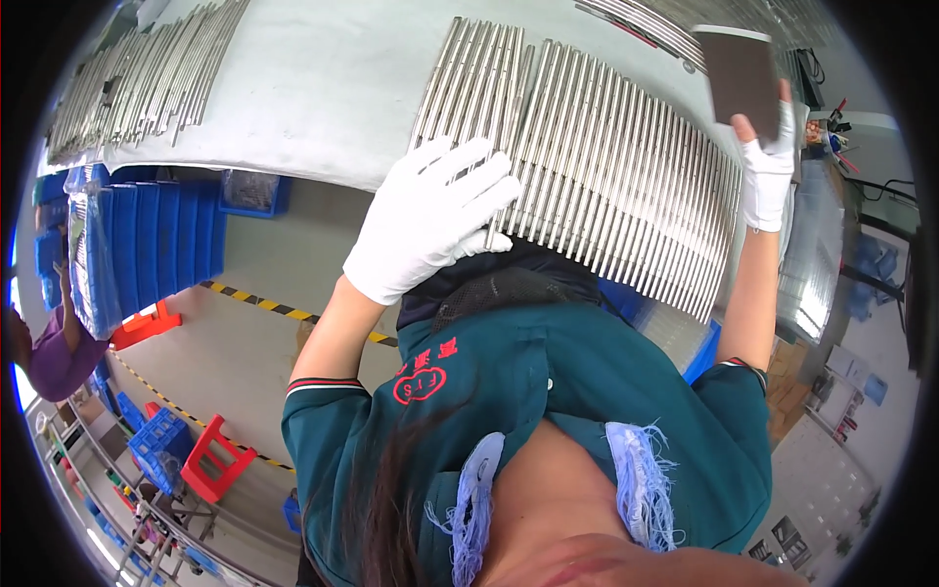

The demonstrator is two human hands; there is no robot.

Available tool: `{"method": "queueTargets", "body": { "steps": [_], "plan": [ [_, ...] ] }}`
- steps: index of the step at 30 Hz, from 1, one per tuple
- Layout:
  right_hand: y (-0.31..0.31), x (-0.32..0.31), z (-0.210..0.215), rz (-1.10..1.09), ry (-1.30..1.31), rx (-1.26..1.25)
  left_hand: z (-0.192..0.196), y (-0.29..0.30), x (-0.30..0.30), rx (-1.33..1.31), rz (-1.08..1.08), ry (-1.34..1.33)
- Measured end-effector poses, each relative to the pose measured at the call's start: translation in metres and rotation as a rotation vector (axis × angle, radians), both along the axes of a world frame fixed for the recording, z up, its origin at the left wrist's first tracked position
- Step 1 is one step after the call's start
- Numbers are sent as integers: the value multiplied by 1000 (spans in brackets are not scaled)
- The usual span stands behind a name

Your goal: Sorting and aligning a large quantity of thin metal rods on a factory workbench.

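Observation:
A wide row of shiny metal rods (626, 166) lies side by side on the pale table, with a narrow gap in the row left of its middle. My left hand (435, 220), in a white glove, lies over the near left part of the row. Its fingers are stretched out and apart on the rods, and the thumb sits by their near ends. Off the right end of the row, my right hand (768, 161) grips a flat dark brown rectangular block (740, 83) with a white far edge. That hand's glove leaves the fingertips bare.
More metal rods (156, 78) are laid at the table's far left, and another bundle (650, 27) lies at the back. Stacked blue bins (161, 230) and a red stool (215, 460) stand on the floor to the left. A person in purple (61, 357) is at the left rim.

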State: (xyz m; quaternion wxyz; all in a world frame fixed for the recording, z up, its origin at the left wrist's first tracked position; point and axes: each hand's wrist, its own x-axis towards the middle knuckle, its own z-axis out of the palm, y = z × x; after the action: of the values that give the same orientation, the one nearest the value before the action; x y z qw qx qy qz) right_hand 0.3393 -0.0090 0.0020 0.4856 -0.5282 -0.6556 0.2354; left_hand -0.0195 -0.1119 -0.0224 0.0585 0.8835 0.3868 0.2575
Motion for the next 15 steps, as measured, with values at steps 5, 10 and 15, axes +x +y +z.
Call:
{"method": "queueTargets", "body": {
  "steps": [5, 10, 15],
  "plan": [
    [15, 42, -23, -271, 73, 238, 2, -2, 1, -152, -25, 124],
    [16, 54, -33, -443, 76, 384, 5, -1, 3, -191, -18, 131],
    [15, 48, -34, -468, 67, 374, -6, -2, 1, -131, -17, 174]
  ]
}}
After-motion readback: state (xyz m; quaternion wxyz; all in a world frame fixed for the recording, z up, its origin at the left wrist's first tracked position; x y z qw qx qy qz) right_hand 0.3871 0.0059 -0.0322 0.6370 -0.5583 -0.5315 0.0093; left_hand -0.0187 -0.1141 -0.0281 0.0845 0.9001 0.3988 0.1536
